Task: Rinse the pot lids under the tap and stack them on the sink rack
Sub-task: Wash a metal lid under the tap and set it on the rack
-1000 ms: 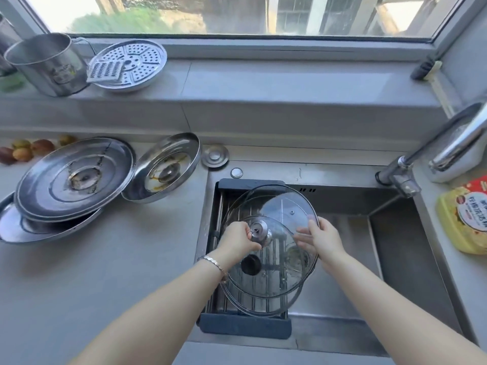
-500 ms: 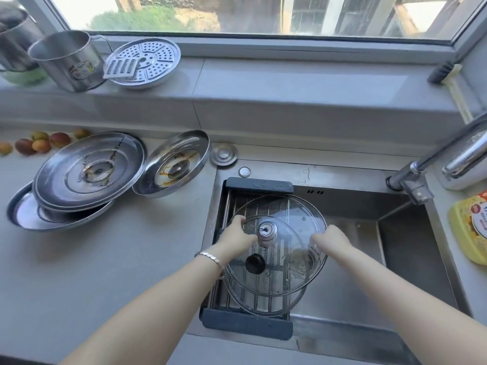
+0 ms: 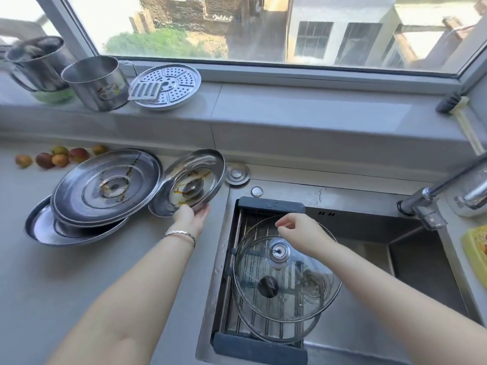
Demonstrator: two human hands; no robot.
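Note:
Two glass lids (image 3: 303, 293) lie stacked on the sink rack (image 3: 271, 204), the upper one with a steel knob. My right hand (image 3: 303, 230) hovers just above their far rim, fingers loosely curled, holding nothing. My left hand (image 3: 192, 216) grips the near edge of a small steel lid (image 3: 195, 180) on the counter; this lid is tilted, underside up, with orange smears. Left of it, a large steel lid (image 3: 105, 185) rests on another steel lid (image 3: 47, 227). The tap (image 3: 432, 196) reaches in from the right.
On the windowsill stand two steel pots (image 3: 97, 83), a perforated steamer plate (image 3: 168, 85) and a brush (image 3: 450, 102). Several fruits (image 3: 60, 158) lie at the counter's back left. A sink plug (image 3: 237, 173) sits by the basin; a yellow pack (image 3: 477, 248) lies right.
Both hands let go of the upper glass lid, which now rests on the rack. My left hand moved left to the small steel lid and took its edge.

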